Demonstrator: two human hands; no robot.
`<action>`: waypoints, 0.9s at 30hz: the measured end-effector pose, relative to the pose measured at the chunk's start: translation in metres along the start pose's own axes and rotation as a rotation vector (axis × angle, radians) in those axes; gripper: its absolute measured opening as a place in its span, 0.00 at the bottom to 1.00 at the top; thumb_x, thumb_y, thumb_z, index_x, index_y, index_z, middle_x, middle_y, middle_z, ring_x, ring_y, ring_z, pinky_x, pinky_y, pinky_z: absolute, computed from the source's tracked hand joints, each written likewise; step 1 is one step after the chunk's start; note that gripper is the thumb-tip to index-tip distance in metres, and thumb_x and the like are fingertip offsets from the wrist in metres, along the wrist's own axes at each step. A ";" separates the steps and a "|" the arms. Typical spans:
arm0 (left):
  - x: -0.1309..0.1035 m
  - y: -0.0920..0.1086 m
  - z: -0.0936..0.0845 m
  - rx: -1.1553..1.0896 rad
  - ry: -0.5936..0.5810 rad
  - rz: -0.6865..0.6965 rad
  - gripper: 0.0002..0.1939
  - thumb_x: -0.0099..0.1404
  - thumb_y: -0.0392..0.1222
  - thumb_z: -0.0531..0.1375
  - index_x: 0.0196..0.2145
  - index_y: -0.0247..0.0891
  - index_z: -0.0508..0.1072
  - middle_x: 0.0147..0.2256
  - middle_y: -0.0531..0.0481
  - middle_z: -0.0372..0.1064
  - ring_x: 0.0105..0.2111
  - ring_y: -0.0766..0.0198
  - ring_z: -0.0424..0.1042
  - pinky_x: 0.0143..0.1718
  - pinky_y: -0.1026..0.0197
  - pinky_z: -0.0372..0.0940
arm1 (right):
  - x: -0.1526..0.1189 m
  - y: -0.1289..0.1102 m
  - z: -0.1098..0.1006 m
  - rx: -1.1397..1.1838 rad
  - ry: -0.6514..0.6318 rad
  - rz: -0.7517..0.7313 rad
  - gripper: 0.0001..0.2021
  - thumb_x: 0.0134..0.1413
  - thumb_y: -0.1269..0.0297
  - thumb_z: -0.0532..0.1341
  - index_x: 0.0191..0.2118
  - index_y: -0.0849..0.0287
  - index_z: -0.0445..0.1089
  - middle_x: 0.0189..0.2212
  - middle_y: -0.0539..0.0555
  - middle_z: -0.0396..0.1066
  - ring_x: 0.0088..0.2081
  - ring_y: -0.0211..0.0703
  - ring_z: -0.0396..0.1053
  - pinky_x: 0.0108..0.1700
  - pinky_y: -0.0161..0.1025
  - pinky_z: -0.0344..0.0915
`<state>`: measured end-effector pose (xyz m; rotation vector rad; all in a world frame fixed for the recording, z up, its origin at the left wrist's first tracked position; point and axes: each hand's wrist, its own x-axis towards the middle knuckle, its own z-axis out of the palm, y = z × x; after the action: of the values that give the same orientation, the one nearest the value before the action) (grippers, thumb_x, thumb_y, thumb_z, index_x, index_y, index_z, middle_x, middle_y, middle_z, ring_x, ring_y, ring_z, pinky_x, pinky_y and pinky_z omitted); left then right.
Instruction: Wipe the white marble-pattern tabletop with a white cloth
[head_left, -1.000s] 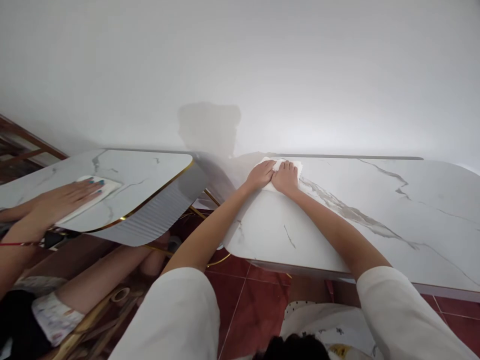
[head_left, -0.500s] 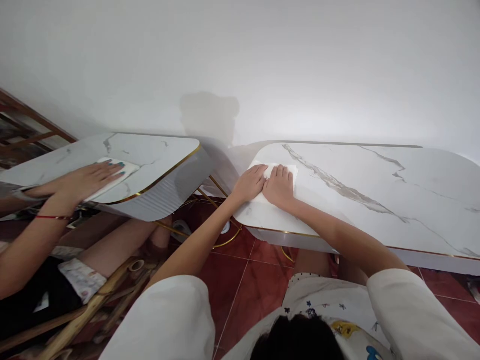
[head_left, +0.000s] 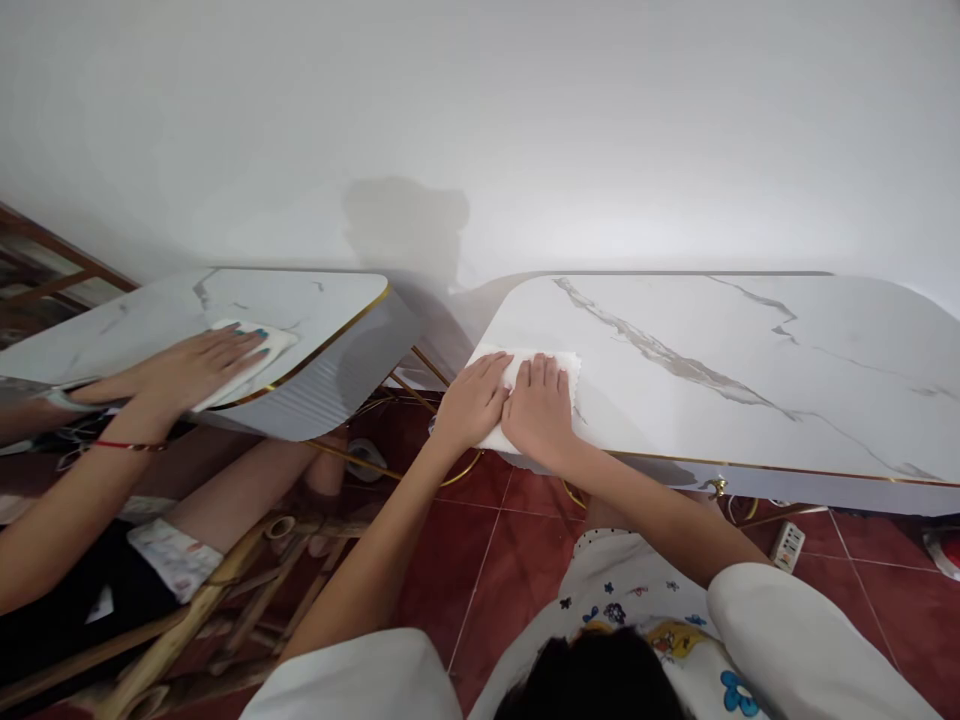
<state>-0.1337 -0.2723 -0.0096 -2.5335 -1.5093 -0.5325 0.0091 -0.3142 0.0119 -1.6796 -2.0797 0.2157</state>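
My left hand (head_left: 474, 402) lies flat on a white cloth (head_left: 576, 372), fingers stretched forward. Beside it, touching it at the thumb, my right hand (head_left: 540, 412) presses the same cloth with its fingers laid out flat. Most of the cloth is hidden under both hands; its wavy edge shows to the right. It rests at the front left corner of a white marble-patterned tabletop (head_left: 675, 320) with a gold trim along the edge.
To the left, another person's hands (head_left: 199, 365) rest on a white cloth (head_left: 281, 345) on a matching table (head_left: 330, 310). A bamboo chair (head_left: 217, 610) stands below. A power strip (head_left: 787, 547) lies on the red tiled floor (head_left: 480, 560). A white wall (head_left: 525, 120) rises behind.
Both my hands and the cloth have slid toward me and slightly left, to the table's front edge. The other person's hands and cloth have moved a little right. My view has shifted slightly.
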 end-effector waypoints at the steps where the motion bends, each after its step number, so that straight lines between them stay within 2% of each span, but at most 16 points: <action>1: 0.000 0.004 0.000 0.009 -0.001 -0.010 0.26 0.70 0.43 0.42 0.60 0.35 0.63 0.61 0.40 0.64 0.63 0.55 0.61 0.66 0.49 0.56 | -0.001 0.003 -0.001 0.004 -0.002 -0.002 0.28 0.66 0.65 0.47 0.66 0.76 0.55 0.68 0.71 0.51 0.69 0.63 0.47 0.67 0.57 0.46; 6: 0.005 0.025 0.001 0.044 -0.043 -0.076 0.26 0.69 0.41 0.43 0.60 0.32 0.62 0.62 0.38 0.62 0.63 0.51 0.60 0.64 0.46 0.56 | -0.004 0.017 -0.009 -0.007 -0.044 -0.022 0.27 0.66 0.66 0.46 0.65 0.77 0.56 0.68 0.72 0.51 0.69 0.63 0.47 0.67 0.57 0.47; 10: 0.028 0.029 0.008 0.030 -0.071 -0.108 0.25 0.68 0.40 0.44 0.60 0.36 0.63 0.62 0.39 0.62 0.63 0.49 0.59 0.62 0.44 0.57 | 0.014 0.027 -0.013 -0.064 -0.065 0.001 0.27 0.66 0.67 0.46 0.65 0.78 0.56 0.67 0.74 0.51 0.68 0.65 0.48 0.66 0.58 0.48; 14: 0.069 0.020 0.025 -0.023 -0.040 -0.049 0.23 0.68 0.40 0.44 0.59 0.39 0.63 0.60 0.41 0.64 0.61 0.52 0.60 0.62 0.46 0.57 | 0.050 0.043 -0.009 -0.125 -0.058 0.073 0.27 0.65 0.67 0.46 0.65 0.79 0.56 0.67 0.75 0.52 0.68 0.65 0.48 0.64 0.60 0.50; 20: 0.133 -0.002 0.043 -0.121 -0.030 -0.056 0.23 0.65 0.38 0.46 0.55 0.38 0.67 0.57 0.41 0.68 0.58 0.53 0.65 0.60 0.50 0.60 | 0.107 0.070 0.001 -0.138 0.012 0.059 0.27 0.65 0.65 0.45 0.63 0.78 0.58 0.66 0.73 0.55 0.67 0.65 0.51 0.63 0.59 0.52; 27: 0.177 -0.028 0.055 -0.169 -0.008 -0.098 0.25 0.63 0.40 0.48 0.55 0.37 0.69 0.57 0.43 0.69 0.56 0.55 0.67 0.60 0.54 0.60 | 0.162 0.087 0.009 -0.127 0.002 0.028 0.26 0.66 0.65 0.44 0.62 0.77 0.59 0.66 0.72 0.54 0.66 0.63 0.51 0.64 0.55 0.50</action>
<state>-0.0693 -0.0968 0.0040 -2.5968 -1.6646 -0.6914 0.0576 -0.1369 0.0099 -1.7822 -2.1095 0.0921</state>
